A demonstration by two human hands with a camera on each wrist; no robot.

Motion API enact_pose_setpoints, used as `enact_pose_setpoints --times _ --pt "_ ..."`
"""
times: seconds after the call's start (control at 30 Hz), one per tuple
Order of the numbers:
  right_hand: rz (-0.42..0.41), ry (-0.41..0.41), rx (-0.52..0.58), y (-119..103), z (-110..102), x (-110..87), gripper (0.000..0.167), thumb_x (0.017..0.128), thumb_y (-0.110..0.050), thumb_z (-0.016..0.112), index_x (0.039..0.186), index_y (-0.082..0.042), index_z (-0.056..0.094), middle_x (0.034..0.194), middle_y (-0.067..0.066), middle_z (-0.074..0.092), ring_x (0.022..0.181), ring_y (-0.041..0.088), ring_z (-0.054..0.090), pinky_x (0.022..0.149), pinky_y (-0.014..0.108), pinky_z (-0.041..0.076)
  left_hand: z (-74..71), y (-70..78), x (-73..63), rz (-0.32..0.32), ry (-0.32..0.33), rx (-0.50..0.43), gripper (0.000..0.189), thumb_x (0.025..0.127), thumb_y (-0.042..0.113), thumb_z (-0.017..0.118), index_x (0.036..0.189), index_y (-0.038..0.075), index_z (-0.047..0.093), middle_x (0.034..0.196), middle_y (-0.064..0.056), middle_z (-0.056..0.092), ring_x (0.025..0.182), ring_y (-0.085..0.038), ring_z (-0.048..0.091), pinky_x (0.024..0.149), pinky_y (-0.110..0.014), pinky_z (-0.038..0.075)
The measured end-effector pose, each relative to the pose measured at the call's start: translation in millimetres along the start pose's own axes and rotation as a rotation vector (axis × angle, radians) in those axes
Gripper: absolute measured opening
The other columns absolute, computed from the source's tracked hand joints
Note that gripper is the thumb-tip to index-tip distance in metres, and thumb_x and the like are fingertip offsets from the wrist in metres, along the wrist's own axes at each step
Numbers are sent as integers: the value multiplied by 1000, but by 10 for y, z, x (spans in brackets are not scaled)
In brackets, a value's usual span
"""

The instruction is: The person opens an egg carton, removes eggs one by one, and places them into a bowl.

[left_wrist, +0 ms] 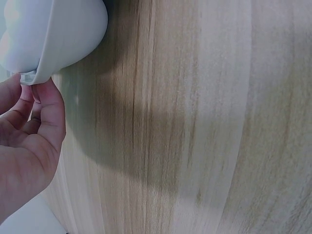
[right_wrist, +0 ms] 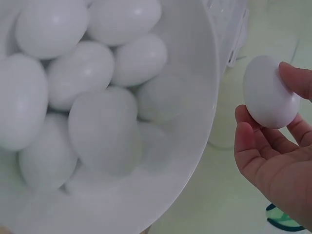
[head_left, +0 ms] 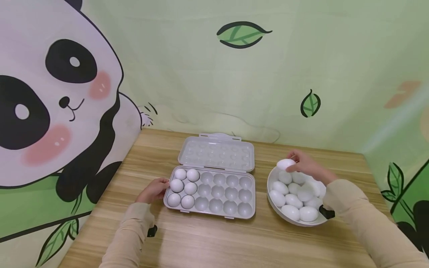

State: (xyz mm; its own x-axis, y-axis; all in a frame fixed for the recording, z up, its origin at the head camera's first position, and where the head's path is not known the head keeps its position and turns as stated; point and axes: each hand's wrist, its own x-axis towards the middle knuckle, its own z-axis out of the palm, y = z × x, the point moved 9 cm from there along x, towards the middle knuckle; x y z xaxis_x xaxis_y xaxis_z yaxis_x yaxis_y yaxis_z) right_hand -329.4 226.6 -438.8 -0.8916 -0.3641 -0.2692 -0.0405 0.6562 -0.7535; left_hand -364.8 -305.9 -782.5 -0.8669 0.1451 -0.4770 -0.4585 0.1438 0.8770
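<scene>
A grey egg carton point(head_left: 209, 210) lies with its lid point(head_left: 216, 152) folded back; white eggs point(head_left: 177, 185) fill its two left columns, and the other cups hold none. At the carton's left end, my left hand point(head_left: 155, 190) pinches the rim point(left_wrist: 45, 58) between thumb and fingers, as the left wrist view shows. My right hand point(head_left: 306, 165) grips one white egg point(right_wrist: 269, 91) above the far rim of a white bowl point(head_left: 269, 186). Several more white eggs point(head_left: 291, 213) are piled in that bowl; the right sleeve covers some of them.
The wooden table point(head_left: 214, 245) carries the carton in the middle and the bowl on the right. Behind it hangs a green backdrop point(head_left: 187, 74) with a panda and leaves. A dark strap piece point(head_left: 326, 212) on the right wrist sits close to the bowl's rim.
</scene>
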Motion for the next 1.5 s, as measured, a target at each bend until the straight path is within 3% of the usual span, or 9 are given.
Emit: enact_pose_setpoints --times 0.13,0.27,0.33,0.57,0.7,0.87,1.3,1.4,1.5 --pt "4 -16 -51 119 -41 -37 38 77 -9 63 106 6 43 102 21 50 90 26 48 72 32 44 -197 -371 357 -48 52 -16 45 75 38 66 104 8 50 96 -9 56 83 -21 59 68 -38 51" --pt "10 -17 -91 209 -58 -59 36 76 -8 64 103 5 44 94 17 50 84 24 47 68 30 42 -416 -776 771 -68 77 -19 50 73 40 68 108 10 50 103 -13 56 87 -25 59 69 -41 51" --pt "4 -10 -111 242 -59 -66 34 75 -7 65 100 5 46 89 14 50 81 22 46 66 28 41 -469 -874 879 -63 80 -18 48 74 39 67 108 10 51 102 -12 56 86 -25 59 67 -42 51" --pt "-28 -16 -141 291 13 -74 33 69 -5 67 93 6 47 81 11 51 73 16 45 62 27 39 -277 -524 519 -46 72 -16 45 76 37 66 107 8 50 97 -11 56 83 -22 59 65 -39 51" --pt "-6 -36 -177 333 69 -70 32 69 -5 66 93 4 48 80 10 51 72 17 45 61 27 39 -323 -628 624 -60 60 -36 44 76 36 66 107 9 51 101 -12 55 85 -24 59 68 -41 51" --pt "10 -56 -219 341 141 -74 31 68 -6 66 92 3 48 79 9 50 71 19 45 59 27 38 -298 -578 586 -50 52 -35 46 74 37 67 107 9 51 101 -12 55 86 -24 59 69 -42 51" --pt "45 8 -357 402 192 -105 31 65 -14 67 86 -2 47 68 4 46 62 16 43 54 26 36 -354 -707 725 -41 38 -36 46 76 38 65 110 9 51 105 -13 56 90 -25 58 70 -44 50" --pt "54 23 -373 425 195 -100 31 66 -15 67 85 -3 47 69 4 46 62 16 43 55 26 36 -336 -665 686 -28 24 -36 51 73 41 67 110 9 51 104 -13 56 88 -25 59 69 -42 51" --pt "61 33 -379 429 199 -100 31 66 -16 68 85 -3 46 68 4 46 63 16 43 55 26 35 -271 -533 552 -24 16 -26 54 72 43 67 109 8 51 101 -11 57 86 -22 59 69 -40 51"
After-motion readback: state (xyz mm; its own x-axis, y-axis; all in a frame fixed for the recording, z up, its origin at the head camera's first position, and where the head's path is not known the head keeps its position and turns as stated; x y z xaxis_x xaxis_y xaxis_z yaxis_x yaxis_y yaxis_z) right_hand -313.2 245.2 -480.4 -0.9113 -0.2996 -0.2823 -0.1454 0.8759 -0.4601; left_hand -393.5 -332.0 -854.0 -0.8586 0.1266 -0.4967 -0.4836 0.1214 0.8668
